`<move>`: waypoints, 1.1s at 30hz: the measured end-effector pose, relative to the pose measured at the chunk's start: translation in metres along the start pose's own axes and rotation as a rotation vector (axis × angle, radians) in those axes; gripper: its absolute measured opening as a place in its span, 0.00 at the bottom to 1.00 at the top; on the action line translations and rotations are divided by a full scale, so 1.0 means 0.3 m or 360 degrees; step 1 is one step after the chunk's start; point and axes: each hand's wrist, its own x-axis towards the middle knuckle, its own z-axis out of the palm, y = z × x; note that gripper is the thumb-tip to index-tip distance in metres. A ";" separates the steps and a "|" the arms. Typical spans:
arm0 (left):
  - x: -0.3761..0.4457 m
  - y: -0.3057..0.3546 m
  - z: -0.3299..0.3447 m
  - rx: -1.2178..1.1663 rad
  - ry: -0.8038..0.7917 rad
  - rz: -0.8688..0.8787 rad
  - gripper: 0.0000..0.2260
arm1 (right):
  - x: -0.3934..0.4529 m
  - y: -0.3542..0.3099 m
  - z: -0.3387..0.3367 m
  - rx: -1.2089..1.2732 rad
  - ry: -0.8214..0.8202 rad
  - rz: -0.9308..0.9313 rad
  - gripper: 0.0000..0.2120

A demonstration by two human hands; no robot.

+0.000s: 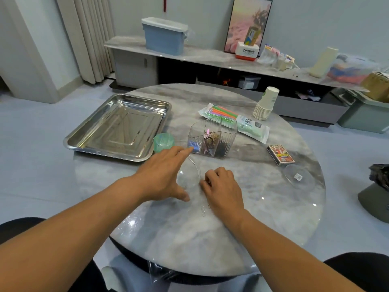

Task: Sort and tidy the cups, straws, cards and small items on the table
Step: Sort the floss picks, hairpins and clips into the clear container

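Now your left hand (pixel 162 173) spreads flat over the clear glass dish (pixel 189 175); just right of the dish, your right hand (pixel 223 186) pinches small metal clips (pixel 203 210) on the marble table (pixel 189 239), the ribbed clear organizer (pixel 212 140) behind.

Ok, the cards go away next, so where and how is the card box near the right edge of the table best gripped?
Grip the card box across its two long side edges, coming straight down from above. It lies flat on the table with bare surface all round, so both long sides look open to thumb and fingers.
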 end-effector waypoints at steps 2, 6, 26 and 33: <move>0.006 -0.001 0.013 -0.0083 0.0016 -0.0028 0.60 | 0.015 0.003 -0.002 -0.0109 -0.0002 -0.0007 0.13; 0.008 0.001 0.025 -0.0190 0.0048 -0.0010 0.61 | 0.040 -0.004 -0.008 -0.0272 -0.0094 0.0004 0.18; 0.014 0.047 0.031 -0.0936 0.0181 -0.0208 0.63 | 0.172 -0.282 -0.205 0.0973 0.0156 0.0131 0.21; 0.010 0.039 0.027 -0.0963 0.0147 -0.0259 0.65 | 0.116 -0.179 -0.217 0.1312 0.0325 0.0151 0.19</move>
